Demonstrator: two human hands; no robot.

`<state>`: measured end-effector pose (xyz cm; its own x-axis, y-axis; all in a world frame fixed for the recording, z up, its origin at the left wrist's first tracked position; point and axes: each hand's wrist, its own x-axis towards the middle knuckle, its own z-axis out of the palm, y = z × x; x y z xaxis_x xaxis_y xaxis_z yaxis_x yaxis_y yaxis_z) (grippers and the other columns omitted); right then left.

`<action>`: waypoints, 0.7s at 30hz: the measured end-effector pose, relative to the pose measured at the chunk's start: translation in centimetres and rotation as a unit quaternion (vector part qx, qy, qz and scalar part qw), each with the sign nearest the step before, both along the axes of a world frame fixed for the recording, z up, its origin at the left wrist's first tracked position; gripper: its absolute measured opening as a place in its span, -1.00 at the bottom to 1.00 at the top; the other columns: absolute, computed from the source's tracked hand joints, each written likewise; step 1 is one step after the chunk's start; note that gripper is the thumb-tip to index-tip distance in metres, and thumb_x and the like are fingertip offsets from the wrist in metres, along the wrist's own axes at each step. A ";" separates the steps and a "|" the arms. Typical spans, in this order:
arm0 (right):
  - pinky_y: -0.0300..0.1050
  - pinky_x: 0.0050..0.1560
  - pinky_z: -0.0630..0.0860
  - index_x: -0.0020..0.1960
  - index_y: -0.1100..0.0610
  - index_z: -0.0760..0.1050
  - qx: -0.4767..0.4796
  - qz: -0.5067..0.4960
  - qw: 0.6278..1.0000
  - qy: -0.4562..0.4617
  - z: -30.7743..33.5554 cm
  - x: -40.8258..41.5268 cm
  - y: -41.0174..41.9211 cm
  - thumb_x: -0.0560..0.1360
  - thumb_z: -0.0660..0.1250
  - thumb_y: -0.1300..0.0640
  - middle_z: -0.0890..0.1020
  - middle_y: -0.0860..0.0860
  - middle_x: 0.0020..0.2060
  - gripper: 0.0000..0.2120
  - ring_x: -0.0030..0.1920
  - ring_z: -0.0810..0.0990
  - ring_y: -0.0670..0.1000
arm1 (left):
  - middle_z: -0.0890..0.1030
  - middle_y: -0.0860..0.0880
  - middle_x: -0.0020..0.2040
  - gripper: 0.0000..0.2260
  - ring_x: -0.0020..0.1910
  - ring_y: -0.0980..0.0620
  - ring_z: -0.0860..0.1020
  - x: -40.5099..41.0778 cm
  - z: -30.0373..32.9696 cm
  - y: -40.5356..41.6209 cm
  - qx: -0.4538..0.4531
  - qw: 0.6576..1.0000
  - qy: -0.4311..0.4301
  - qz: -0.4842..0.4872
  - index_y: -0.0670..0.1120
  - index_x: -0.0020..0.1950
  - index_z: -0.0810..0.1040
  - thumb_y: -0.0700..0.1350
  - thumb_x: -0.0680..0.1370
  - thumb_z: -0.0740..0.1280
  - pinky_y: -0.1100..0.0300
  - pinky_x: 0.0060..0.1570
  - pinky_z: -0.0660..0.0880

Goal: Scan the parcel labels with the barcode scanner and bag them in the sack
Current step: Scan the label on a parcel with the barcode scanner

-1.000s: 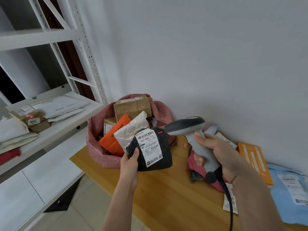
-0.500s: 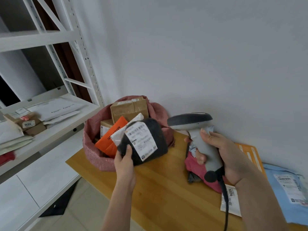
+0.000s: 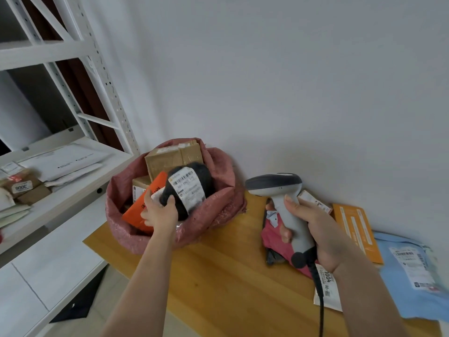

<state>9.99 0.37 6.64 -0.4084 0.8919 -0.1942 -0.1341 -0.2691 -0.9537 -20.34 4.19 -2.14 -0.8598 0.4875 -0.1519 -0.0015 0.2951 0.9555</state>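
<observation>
My left hand (image 3: 159, 212) grips the black soft parcel with white barcode label (image 3: 188, 188) over the open pink woven sack (image 3: 218, 210); my right hand (image 3: 313, 229) clasps the grey handheld barcode scanner (image 3: 284, 198) above the wooden table (image 3: 218, 276).

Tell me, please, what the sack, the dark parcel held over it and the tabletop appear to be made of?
Sack: apparently woven plastic, pinkish-red, slightly shiny, with a frayed, crumpled rim.
Black parcel, gripped by the left hand: looks like a soft, matte plastic mailer bag with a white paper label; it bulges roundly.
Tabletop: wood or wood-look laminate, smooth, honey-coloured, with visible grain lines.
</observation>
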 end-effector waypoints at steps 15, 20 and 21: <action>-0.21 -0.47 0.46 0.10 0.17 0.58 -0.068 -0.064 0.995 0.032 -3.7 4.3 3.8 0.44 0.35 -0.06 0.65 -0.04 -0.32 -0.64 -0.46 0.45 -0.04 | 0.21 -0.16 0.43 -0.38 0.40 -0.23 0.21 5.5 -4.2 1.4 -0.125 0.991 0.022 -0.044 0.06 0.38 0.14 0.08 0.43 0.38 -0.18 0.36 0.27; -0.21 -0.48 0.47 -0.08 0.06 0.67 -0.104 -0.068 0.991 0.043 -6.1 4.8 5.4 0.56 0.32 0.01 0.63 -0.07 -0.36 -0.81 -0.48 0.44 -0.03 | 0.07 -0.09 0.48 -0.34 0.47 -0.26 0.06 6.7 -6.1 1.7 -0.118 0.991 0.036 -0.049 0.24 0.44 0.10 0.03 0.47 0.39 -0.26 0.37 0.24; -0.20 -0.47 0.46 -0.10 0.05 0.68 -0.110 -0.068 0.991 0.043 -6.6 4.7 5.7 0.57 0.32 0.02 0.62 -0.06 -0.36 -0.80 -0.48 0.44 -0.03 | 0.08 -0.09 0.47 -0.35 0.45 -0.25 0.10 6.6 -6.2 1.8 -0.121 0.990 0.042 -0.052 0.26 0.43 0.10 -0.01 0.47 0.39 -0.27 0.35 0.28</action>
